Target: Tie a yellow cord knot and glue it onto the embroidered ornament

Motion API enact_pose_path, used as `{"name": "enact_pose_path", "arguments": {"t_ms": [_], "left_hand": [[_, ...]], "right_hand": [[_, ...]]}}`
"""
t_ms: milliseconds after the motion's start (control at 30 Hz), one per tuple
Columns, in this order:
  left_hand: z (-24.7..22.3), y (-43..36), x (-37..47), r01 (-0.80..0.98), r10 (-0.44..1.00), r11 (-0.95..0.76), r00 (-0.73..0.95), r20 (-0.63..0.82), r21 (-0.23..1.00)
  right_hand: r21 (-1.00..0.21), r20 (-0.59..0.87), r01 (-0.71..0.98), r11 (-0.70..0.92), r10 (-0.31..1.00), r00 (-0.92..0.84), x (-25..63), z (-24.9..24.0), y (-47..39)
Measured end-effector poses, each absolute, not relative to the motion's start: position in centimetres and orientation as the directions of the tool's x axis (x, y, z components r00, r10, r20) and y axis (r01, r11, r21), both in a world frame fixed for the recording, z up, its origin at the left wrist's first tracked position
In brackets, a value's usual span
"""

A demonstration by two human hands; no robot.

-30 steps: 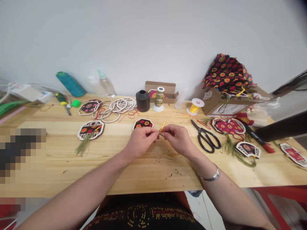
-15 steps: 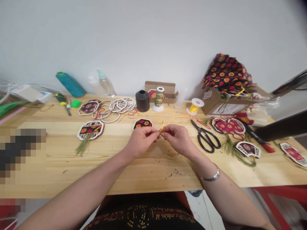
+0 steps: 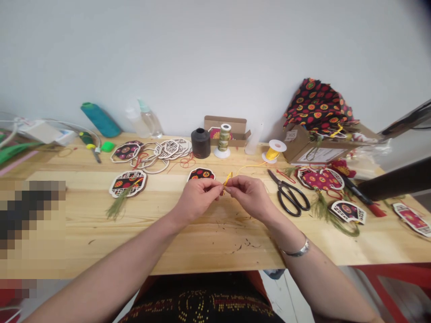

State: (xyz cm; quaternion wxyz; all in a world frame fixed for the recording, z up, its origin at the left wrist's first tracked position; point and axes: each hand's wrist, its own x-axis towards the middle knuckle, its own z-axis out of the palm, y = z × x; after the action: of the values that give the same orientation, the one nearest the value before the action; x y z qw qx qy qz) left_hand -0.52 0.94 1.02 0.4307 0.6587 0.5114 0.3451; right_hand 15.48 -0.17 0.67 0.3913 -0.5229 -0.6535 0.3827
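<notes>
Both hands meet over the middle of the table, pinching a yellow cord [image 3: 228, 176]. My left hand [image 3: 200, 196] closes thumb and forefinger on it from the left. From the right, my right hand [image 3: 248, 194] grips it the same way, with the fingertips of both hands nearly touching. A small bend of cord stands up between them, and a strand runs back to a white spool of yellow cord [image 3: 272, 154]. Just behind my left hand lies a dark patterned fabric ornament [image 3: 201, 173], partly hidden by the fingers. Black-handled scissors [image 3: 290, 195] lie right of my right hand.
A black thread cone [image 3: 201, 144] and a green-gold thread spool [image 3: 223, 142] stand at the back. Left are wooden fretwork frames [image 3: 175, 148] and a tasselled ornament [image 3: 128, 184]. Right are a cardboard box [image 3: 313, 150] with patterned fabric, several ornaments and a black post [image 3: 393, 179].
The bit of yellow cord above my fingertips has shifted slightly and now looks wider, like a loop. Both hands keep their place and pinch; the view has tilted a little.
</notes>
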Motion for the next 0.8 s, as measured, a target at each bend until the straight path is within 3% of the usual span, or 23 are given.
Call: {"name": "enact_pose_path", "arguments": {"t_ms": [433,633,800], "left_hand": [[0.17,1.45,-0.81,0.108,0.97,0.053,0.232,-0.077,0.993],[0.42,1.33,-0.74,0.063,0.963,0.084,0.251,-0.097,0.994],[0.41,1.38,-0.67,-0.005,0.956,0.13,0.266,-0.125,0.991]], "right_hand": [[-0.935,0.077,0.339,0.1,0.994,-0.083,15.47,0.51,0.08],[-0.982,-0.06,0.184,-0.038,0.991,-0.116,15.54,0.67,0.22],[-0.99,-0.062,0.132,-0.049,0.994,-0.092,15.44,0.79,0.18]]}}
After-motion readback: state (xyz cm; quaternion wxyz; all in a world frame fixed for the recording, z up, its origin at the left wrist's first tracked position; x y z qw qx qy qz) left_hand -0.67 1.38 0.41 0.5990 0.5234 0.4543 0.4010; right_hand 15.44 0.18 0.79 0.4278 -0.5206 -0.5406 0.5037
